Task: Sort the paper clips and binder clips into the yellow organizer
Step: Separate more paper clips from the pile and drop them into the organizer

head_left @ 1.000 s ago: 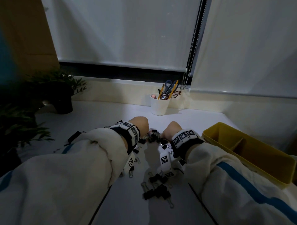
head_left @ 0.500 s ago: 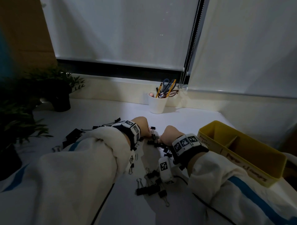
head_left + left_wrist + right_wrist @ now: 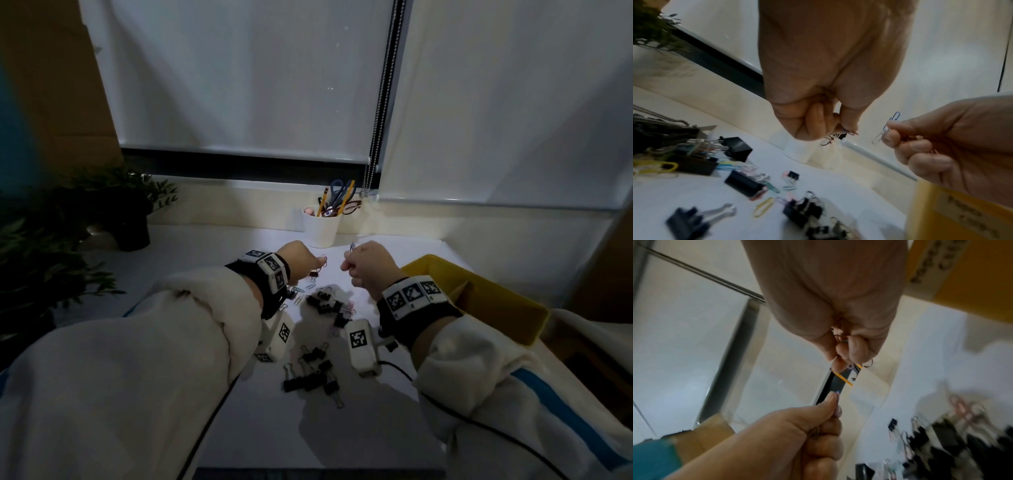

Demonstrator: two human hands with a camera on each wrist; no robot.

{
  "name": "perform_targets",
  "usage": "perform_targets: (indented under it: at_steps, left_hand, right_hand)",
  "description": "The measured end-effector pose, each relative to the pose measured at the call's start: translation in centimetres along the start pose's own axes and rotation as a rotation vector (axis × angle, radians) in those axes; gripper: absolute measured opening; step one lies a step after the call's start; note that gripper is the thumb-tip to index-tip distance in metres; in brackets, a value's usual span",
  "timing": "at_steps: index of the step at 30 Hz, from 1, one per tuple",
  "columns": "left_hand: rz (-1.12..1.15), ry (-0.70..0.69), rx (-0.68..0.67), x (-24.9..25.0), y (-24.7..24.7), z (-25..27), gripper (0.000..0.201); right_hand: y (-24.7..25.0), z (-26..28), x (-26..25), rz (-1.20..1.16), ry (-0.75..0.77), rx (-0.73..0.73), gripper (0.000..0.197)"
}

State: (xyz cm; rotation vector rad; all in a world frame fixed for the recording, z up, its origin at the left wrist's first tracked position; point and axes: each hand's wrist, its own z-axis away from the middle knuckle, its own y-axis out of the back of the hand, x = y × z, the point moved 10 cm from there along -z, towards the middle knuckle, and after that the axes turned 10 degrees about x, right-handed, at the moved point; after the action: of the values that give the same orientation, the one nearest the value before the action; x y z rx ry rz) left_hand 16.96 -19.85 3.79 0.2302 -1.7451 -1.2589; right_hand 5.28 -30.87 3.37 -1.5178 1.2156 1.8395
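Both hands hover above the white table. My left hand (image 3: 317, 264) pinches a pinkish paper clip (image 3: 323, 261) between thumb and curled fingers; in the left wrist view that left hand (image 3: 840, 128) holds small clips at its fingertips. My right hand (image 3: 347, 266) is curled round several paper clips, and a blue paper clip (image 3: 352, 246) sticks up from it, seen again as the blue paper clip (image 3: 894, 118). The yellow organizer (image 3: 486, 308) stands to the right of the right hand. Black binder clips (image 3: 325, 303) and loose coloured paper clips (image 3: 764, 207) lie below the hands.
A second heap of binder clips (image 3: 311, 375) lies nearer to me. A white cup (image 3: 321, 233) with pencils and scissors stands at the back by the window sill. Potted plants (image 3: 130, 219) fill the left side. Larger binder clips (image 3: 737, 147) lie left.
Both hands have lifted off the clip pile and moved apart a little, each carrying paper clips. The blue clip now sticks up from the right hand.
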Motion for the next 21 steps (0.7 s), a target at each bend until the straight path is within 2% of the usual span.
perform_targets:
  at_steps: [3,5,6,8,12,14,17,19,21]
  left_hand:
    - [0.204,0.044,-0.082,2.2,-0.5,1.5,0.035]
    - [0.515,0.155,-0.225,3.7,-2.0,2.8,0.031]
    - [0.623,0.181,-0.276,4.6,-2.5,3.4,0.03]
    - [0.685,0.136,-0.298,6.7,-3.3,3.9,0.028]
    - [0.549,-0.061,-0.144,10.6,-4.0,3.8,0.025]
    - [0.616,-0.084,-0.154,12.2,-5.2,3.5,0.021]
    - [0.706,-0.064,-0.15,13.2,-6.5,3.2,0.032]
    - [0.663,-0.099,-0.077,13.8,-6.4,2.9,0.035]
    - [0.61,-0.143,0.009,14.5,-5.9,2.7,0.032]
  right_hand:
    - [4.0,0.0,-2.0,-0.154,0.081,0.108,0.02]
    - [7.1,-0.1,-2.6,-0.221,0.088,0.186,0.006]
    - [8.5,-0.5,-2.0,-0.243,0.081,0.221,0.01]
    - [10.8,-0.6,-0.6,-0.222,0.03,0.287,0.026]
    - [13.4,-0.3,1.3,-0.171,-0.013,0.337,0.025]
    - [13.3,-0.5,2.4,-0.204,-0.065,0.31,0.024]
    - [12.6,-0.7,4.0,-0.278,-0.145,0.247,0.038]
    - [12.9,-0.9,4.4,-0.318,-0.163,0.228,0.048]
    - [13.7,-0.5,4.3,-0.282,-0.162,0.226,0.041]
